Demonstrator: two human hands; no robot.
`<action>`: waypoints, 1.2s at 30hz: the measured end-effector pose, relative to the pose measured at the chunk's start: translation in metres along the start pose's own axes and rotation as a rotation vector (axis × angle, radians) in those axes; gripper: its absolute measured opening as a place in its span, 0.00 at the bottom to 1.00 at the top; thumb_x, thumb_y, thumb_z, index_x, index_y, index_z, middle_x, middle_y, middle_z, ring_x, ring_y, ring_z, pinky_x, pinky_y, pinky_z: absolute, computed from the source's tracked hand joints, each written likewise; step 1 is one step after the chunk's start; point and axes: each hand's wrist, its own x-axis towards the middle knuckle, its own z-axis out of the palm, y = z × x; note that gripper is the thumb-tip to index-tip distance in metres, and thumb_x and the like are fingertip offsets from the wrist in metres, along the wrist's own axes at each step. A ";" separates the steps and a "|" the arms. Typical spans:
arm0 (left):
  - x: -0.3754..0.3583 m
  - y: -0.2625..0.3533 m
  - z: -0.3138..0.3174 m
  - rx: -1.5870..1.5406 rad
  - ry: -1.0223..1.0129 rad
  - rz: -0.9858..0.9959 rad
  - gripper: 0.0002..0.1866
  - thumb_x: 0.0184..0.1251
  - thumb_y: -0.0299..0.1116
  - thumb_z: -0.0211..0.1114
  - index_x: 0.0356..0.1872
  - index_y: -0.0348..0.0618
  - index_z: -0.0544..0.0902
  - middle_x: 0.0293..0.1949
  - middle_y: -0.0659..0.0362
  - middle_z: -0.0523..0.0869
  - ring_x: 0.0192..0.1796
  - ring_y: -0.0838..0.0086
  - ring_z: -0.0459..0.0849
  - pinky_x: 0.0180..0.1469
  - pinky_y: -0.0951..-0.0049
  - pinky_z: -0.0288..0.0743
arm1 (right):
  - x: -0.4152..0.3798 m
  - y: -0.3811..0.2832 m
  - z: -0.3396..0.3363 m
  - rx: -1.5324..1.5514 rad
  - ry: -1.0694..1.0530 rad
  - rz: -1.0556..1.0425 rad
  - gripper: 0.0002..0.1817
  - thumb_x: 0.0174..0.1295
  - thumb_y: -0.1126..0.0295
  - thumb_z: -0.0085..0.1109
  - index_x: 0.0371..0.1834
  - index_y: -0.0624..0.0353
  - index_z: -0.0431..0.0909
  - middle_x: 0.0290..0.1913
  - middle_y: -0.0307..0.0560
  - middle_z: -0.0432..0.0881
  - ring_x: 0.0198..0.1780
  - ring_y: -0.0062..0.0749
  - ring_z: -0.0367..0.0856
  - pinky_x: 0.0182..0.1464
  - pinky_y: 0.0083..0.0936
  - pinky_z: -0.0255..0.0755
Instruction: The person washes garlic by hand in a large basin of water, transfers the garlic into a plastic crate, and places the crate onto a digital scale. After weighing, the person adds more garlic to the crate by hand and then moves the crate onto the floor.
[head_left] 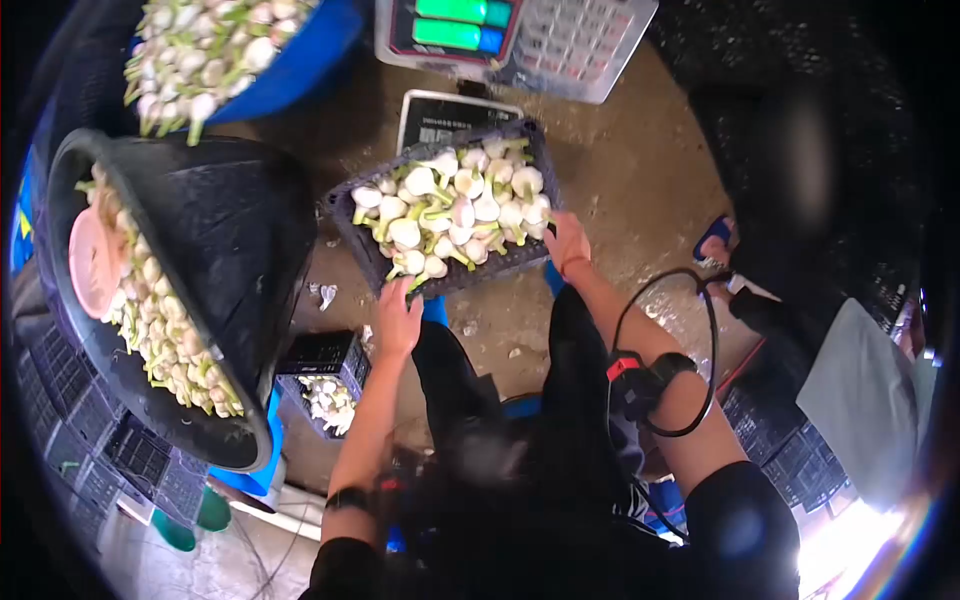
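Note:
A dark plastic crate [492,272] filled with garlic bulbs [440,215] is in front of me, tilted a little in this view. My left hand [398,318] grips its near left corner, fingers curled over the rim. On the right side, my right hand [568,242] is closed around the crate's edge, with the fingertips partly hidden by the wall. The crate overlaps the near part of a scale's weighing platform [430,118]. Beyond that stands the scale's display and keypad unit [570,45], its screens lit green.
At left, a big black tub [258,425] holds more garlic and a pink bowl [92,262]. A blue basin [310,65] heaped with garlic stands at the back left. Beside my left forearm sits a small crate [345,365] with garlic. Another person's sandalled foot [715,240] shows at right.

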 end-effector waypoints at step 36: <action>-0.073 -0.101 0.051 -1.018 0.075 -0.915 0.03 0.57 0.27 0.59 0.33 0.44 0.76 0.20 0.66 0.73 0.21 0.81 0.74 0.22 0.82 0.68 | -0.052 0.009 0.006 0.193 -0.120 0.312 0.12 0.56 0.60 0.50 0.30 0.57 0.75 0.29 0.51 0.80 0.33 0.41 0.80 0.36 0.32 0.71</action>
